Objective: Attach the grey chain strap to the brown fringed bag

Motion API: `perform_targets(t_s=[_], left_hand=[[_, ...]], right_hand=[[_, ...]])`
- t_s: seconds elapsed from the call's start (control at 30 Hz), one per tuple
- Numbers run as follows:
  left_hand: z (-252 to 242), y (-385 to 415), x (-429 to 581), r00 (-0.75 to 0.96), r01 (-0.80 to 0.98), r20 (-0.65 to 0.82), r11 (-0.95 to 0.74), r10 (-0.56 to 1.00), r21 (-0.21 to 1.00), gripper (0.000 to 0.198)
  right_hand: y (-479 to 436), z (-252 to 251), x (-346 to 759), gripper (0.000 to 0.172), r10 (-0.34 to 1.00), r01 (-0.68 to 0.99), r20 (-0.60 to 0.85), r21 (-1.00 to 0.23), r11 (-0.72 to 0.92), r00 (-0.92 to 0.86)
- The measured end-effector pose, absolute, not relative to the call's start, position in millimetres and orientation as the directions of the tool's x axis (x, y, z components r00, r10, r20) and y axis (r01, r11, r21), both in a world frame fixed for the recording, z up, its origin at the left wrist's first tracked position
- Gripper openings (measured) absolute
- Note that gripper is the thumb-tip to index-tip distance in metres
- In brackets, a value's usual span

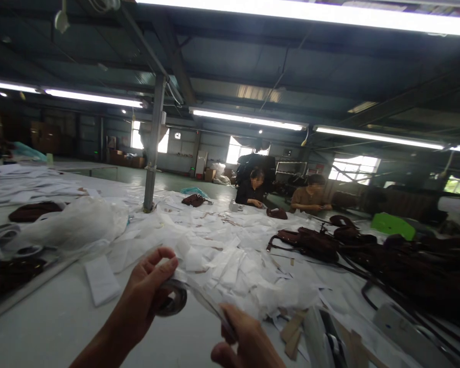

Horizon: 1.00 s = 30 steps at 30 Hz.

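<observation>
My left hand (145, 294) is closed, thumb and fingers pinching one end of a thin clear strip (205, 301), with a round tape roll (172, 301) tucked under the fingers. My right hand (245, 342) is closed too, near the bottom edge, and grips the other end of the same strip. The strip stretches between both hands above the white table (53, 322). A heap of white paper pieces (230, 260) lies just beyond my hands.
Dark brown leather bags and straps (329, 243) pile up at the right. A crumpled clear plastic bag (76, 225) lies at the left. A steel post (153, 148) rises from the table. Two people (253, 189) sit working at the far end; a green object (393, 225) lies right.
</observation>
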<state>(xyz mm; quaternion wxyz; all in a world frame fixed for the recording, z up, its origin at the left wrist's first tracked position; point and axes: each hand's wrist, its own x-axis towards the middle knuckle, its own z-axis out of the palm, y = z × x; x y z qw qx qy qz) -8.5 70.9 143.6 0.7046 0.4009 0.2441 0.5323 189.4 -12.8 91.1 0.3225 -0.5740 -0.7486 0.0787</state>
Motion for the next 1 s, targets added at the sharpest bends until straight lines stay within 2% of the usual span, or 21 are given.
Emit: perform_targets(t_s=[0.1, 0.2, 0.23, 0.37, 0.43, 0.5, 0.57, 0.63, 0.67, 0.73, 0.77, 0.83, 0.93, 1.0], left_hand=[[140, 66, -2, 0.438, -0.449, 0.111, 0.11, 0.892, 0.887, 0.031], [136, 63, 1, 0.459, -0.465, 0.123, 0.12, 0.88, 0.877, 0.031], [135, 62, 1, 0.433, -0.503, 0.112, 0.136, 0.895, 0.854, 0.031], [128, 60, 5, 0.221, -0.697, -0.077, 0.213, 0.972, 0.685, 0.033], [124, 62, 9, 0.156, -0.759, -0.14, 0.209, 0.978, 0.616, 0.033], [121, 64, 11, 0.157, -0.746, -0.061, 0.159, 0.986, 0.647, 0.033], [120, 66, 10, 0.254, -0.632, 0.1, 0.087, 0.962, 0.77, 0.041], [123, 67, 4, 0.431, -0.456, 0.205, 0.016, 0.879, 0.89, 0.056], [126, 68, 1, 0.511, -0.367, 0.214, -0.013, 0.833, 0.93, 0.061], [136, 67, -4, 0.576, -0.268, 0.195, -0.041, 0.794, 0.963, 0.054], [143, 65, -5, 0.56, -0.279, 0.197, -0.04, 0.805, 0.959, 0.045], [158, 63, -5, 0.451, -0.429, 0.263, -0.052, 0.853, 0.902, 0.032], [174, 62, -4, 0.222, -0.687, 0.378, -0.131, 0.899, 0.715, 0.029], [176, 66, -5, 0.136, -0.737, 0.401, -0.178, 0.906, 0.652, 0.028]], right_hand=[[-12, 124, 185, 0.062, 0.938, 0.659, 0.327, -0.682, 0.318, -0.114], [-4, 132, 169, 0.033, 0.953, 0.625, 0.271, -0.723, 0.295, -0.136], [0, 128, 162, 0.031, 0.951, 0.622, 0.278, -0.723, 0.3, -0.135], [12, 111, 137, 0.047, 0.919, 0.576, 0.382, -0.732, 0.365, -0.097], [14, 112, 134, 0.042, 0.91, 0.603, 0.408, -0.71, 0.363, -0.067], [13, 121, 138, 0.03, 0.918, 0.71, 0.392, -0.628, 0.318, -0.065], [11, 135, 149, 0.021, 0.928, 0.854, 0.345, -0.432, 0.288, -0.138], [10, 151, 159, 0.024, 0.92, 0.932, 0.285, -0.165, 0.323, -0.269], [9, 159, 163, 0.028, 0.905, 0.929, 0.258, -0.063, 0.365, -0.338], [10, 175, 165, 0.035, 0.861, 0.888, 0.239, 0.011, 0.461, -0.45], [10, 183, 164, 0.037, 0.842, 0.87, 0.26, -0.01, 0.492, -0.473], [12, 197, 156, 0.036, 0.829, 0.852, 0.336, -0.124, 0.509, -0.447], [14, 208, 140, 0.032, 0.845, 0.796, 0.425, -0.36, 0.487, -0.324], [17, 209, 134, 0.029, 0.854, 0.761, 0.432, -0.438, 0.479, -0.29]])
